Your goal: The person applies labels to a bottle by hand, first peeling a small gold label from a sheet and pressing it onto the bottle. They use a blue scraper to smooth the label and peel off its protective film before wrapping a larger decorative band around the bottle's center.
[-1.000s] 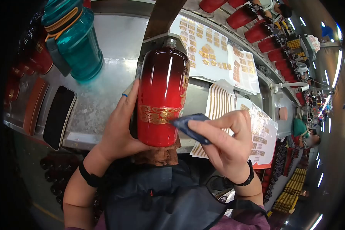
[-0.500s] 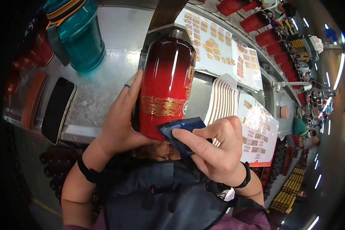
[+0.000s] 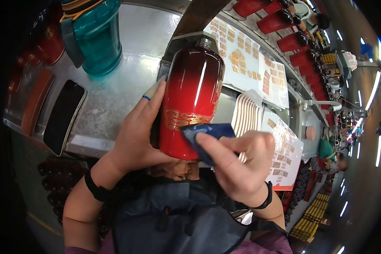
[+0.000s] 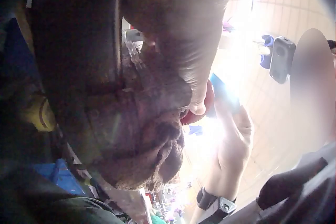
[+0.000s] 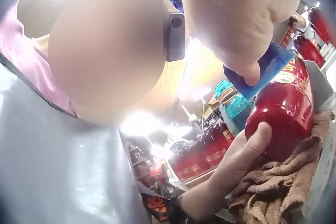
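A glossy red bottle, dark toward its neck, lies with its base toward me on a brown cloth. A gold patterned band runs around its lower part. My left hand holds the bottle, fingers along its left side and thumb at the base. My right hand pinches a flat blue scraper between thumb and fingers. The scraper's edge lies over the band's lower border and covers its right part. In the right wrist view, the scraper overlaps the bottle near a round green-white mark.
Sheets of gold decals and a gold-striped sheet lie right of the bottle. A teal water jug, a black phone and a brown case stand or lie at left. Red bottles line the back right.
The scraper went from the band's right end down toward the base, then back up to the band's lower border. My left hand keeps hold of the bottle; the head view has shifted slightly.
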A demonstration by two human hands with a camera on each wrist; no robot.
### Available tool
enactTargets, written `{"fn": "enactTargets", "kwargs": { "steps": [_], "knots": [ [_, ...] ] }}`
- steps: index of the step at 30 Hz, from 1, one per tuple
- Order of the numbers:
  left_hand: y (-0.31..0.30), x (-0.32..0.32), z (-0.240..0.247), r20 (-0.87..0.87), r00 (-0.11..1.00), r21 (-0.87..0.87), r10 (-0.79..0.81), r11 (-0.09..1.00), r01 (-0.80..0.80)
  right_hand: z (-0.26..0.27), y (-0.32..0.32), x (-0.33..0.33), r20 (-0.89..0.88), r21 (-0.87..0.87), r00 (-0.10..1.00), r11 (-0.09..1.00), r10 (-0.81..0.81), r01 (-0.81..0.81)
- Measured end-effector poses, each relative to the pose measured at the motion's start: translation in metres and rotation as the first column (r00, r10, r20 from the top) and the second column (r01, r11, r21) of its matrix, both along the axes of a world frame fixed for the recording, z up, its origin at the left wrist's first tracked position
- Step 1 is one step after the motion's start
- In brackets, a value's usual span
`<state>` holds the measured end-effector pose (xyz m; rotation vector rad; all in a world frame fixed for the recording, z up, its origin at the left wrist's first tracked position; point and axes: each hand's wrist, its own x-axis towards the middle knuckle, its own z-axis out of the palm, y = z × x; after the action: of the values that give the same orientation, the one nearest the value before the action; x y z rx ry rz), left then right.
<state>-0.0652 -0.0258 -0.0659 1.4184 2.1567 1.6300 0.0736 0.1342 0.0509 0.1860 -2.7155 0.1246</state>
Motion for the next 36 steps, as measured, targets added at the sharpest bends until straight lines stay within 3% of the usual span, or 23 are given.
{"fn": "enactTargets", "kwargs": {
  "steps": [3, 5, 10, 13, 16, 21, 23, 25, 28, 31, 32, 36],
  "knots": [
    [-0.002, 0.0, 0.001, -0.006, 1.0, 0.034, 0.012, 0.999, -0.011, 0.0, 0.004, -0.003, -0.014, 0.008, 0.997, 0.997, 0.075, -0.075],
    [-0.004, 0.0, 0.003, -0.007, 1.0, 0.066, 0.016, 0.998, -0.015, 0.0, 0.015, -0.007, -0.023, 0.007, 1.0, 1.0, 0.014, -0.014],
    [-0.007, 0.001, 0.009, -0.044, 0.999, 0.066, 0.024, 0.998, -0.022, 0.003, 0.011, -0.006, 0.027, -0.029, 0.995, 0.995, 0.101, -0.1],
    [-0.005, 0.002, 0.009, -0.087, 0.995, 0.096, 0.05, 0.995, -0.041, 0.006, 0.02, -0.009, 0.024, 0.009, 0.998, 0.999, 0.051, -0.051],
    [-0.006, 0.003, 0.007, -0.082, 0.996, 0.097, 0.046, 0.995, -0.038, 0.005, 0.002, -0.004, 0.05, -0.053, 0.989, 0.989, 0.139, -0.137],
    [-0.003, 0.003, 0.012, -0.113, 0.992, 0.138, 0.051, 0.99, -0.035, 0.011, 0.013, -0.009, 0.037, 0.011, 0.997, 0.998, 0.069, -0.069],
    [-0.002, 0.003, 0.01, -0.108, 0.993, 0.145, 0.044, 0.989, -0.028, 0.004, 0.002, -0.001, 0.058, -0.094, 0.98, 0.978, 0.193, -0.187],
    [0.0, 0.001, 0.007, -0.106, 0.994, 0.202, 0.032, 0.979, -0.01, 0.015, 0.005, 0.0, 0.106, -0.137, 0.972, 0.971, 0.211, -0.196],
    [-0.002, 0.003, 0.01, -0.103, 0.994, 0.204, 0.035, 0.979, -0.013, 0.023, 0.009, -0.008, 0.102, -0.055, 0.993, 0.997, 0.055, -0.049],
    [-0.002, 0.002, 0.007, -0.109, 0.993, 0.204, 0.032, 0.979, -0.009, 0.011, -0.001, -0.004, 0.107, -0.101, 0.985, 0.987, 0.133, -0.122],
    [-0.003, 0.003, 0.008, -0.106, 0.994, 0.201, 0.04, 0.979, -0.018, 0.018, 0.002, -0.004, 0.219, -0.191, 0.96, 0.973, 0.172, -0.13],
    [0.0, 0.003, 0.005, -0.131, 0.991, 0.222, 0.032, 0.975, -0.002, 0.029, 0.013, -0.015, 0.239, -0.26, 0.967, 0.965, 0.088, -0.024]
  ]
}}
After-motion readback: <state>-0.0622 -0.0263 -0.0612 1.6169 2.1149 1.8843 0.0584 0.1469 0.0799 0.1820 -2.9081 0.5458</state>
